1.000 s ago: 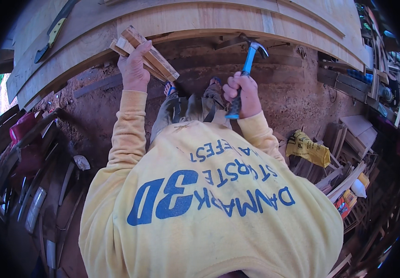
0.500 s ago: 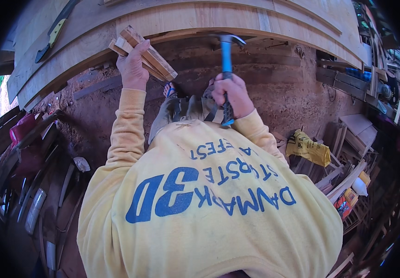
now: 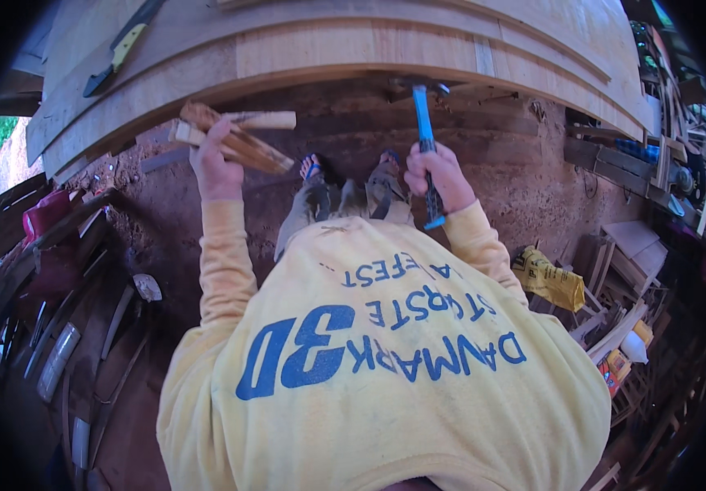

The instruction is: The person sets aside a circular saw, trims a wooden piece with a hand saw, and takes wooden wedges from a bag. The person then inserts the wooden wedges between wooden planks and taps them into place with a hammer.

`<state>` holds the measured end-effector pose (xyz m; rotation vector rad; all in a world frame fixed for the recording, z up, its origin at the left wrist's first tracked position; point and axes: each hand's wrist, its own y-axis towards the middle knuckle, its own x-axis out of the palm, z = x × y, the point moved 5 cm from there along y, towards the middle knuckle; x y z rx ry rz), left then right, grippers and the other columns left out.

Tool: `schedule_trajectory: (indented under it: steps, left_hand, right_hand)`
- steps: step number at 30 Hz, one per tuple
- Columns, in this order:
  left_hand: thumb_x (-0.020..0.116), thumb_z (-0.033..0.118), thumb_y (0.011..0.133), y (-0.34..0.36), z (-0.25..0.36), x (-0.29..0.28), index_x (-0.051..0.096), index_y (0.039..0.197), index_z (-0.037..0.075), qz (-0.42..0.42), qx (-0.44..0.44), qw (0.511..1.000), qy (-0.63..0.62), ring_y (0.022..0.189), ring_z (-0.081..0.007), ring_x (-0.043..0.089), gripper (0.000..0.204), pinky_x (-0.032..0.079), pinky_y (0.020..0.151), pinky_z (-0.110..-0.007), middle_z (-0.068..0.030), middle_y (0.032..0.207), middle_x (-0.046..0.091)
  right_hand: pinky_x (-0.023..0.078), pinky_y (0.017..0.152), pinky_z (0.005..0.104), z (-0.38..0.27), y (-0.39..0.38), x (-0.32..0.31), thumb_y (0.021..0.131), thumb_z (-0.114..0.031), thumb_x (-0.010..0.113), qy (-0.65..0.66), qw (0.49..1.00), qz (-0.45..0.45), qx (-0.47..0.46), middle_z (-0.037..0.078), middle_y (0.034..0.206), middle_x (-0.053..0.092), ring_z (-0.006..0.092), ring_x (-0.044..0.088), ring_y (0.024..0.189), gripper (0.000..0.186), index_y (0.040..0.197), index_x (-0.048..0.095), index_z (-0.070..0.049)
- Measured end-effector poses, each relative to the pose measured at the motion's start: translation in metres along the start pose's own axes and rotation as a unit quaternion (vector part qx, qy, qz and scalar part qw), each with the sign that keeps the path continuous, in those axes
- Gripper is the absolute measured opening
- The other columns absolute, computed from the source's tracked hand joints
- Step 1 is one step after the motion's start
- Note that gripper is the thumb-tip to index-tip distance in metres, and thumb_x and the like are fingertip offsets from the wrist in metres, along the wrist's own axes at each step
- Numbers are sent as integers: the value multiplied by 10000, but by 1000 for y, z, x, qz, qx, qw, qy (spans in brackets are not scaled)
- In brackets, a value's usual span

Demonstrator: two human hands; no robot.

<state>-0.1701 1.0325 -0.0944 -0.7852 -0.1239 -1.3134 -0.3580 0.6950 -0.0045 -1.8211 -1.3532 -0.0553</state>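
Note:
Several short wooden blocks [image 3: 255, 153] are gripped in my left hand [image 3: 219, 168], just off the near edge of the workbench. One pale block [image 3: 265, 120] points out to the right at a different angle from the others. My right hand [image 3: 445, 177] is closed around the dark grip of a hammer [image 3: 423, 119] with a blue handle. The hammer's head is at the far end, close to the bench edge, and the grip's butt points back toward me. Both hands are apart from each other and from the bench.
A wooden workbench [image 3: 320, 51] curves across the far side, with a yellow-handled saw [image 3: 128, 47] at its left. Timber offcuts and a yellow bag [image 3: 548, 278] lie to the right. Scrap pieces and a red object [image 3: 46, 214] crowd the left. My feet stand on bare earth [image 3: 492, 180].
My left hand has come back from the bench edge, and the blocks in it have fanned apart. The hammer in my right hand has shifted right and slightly nearer.

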Motion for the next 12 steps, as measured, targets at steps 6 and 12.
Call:
schedule_trajectory:
  steps: [6,12]
  left_hand:
    - [704,35,804,-14,34,29,602,1119,18,-91,-32,995,-31,926,-255,666,332,578,792,-418,-99,991,651]
    - [728,206,833,44,46,90,600,1228,6,-286,9,957,-34,1161,-314,607,461,454,1071,-448,-109,1248,635]
  right_hand:
    - [415,469,261,23,-17,-12,840,-44,555,-161,986,39,16,45,617,534,125,499,470,78,913,536,-26]
    - [415,469,280,37,-30,-34,845,-81,568,-158,984,84,0,45,641,536,140,508,495,79,908,551,-36]
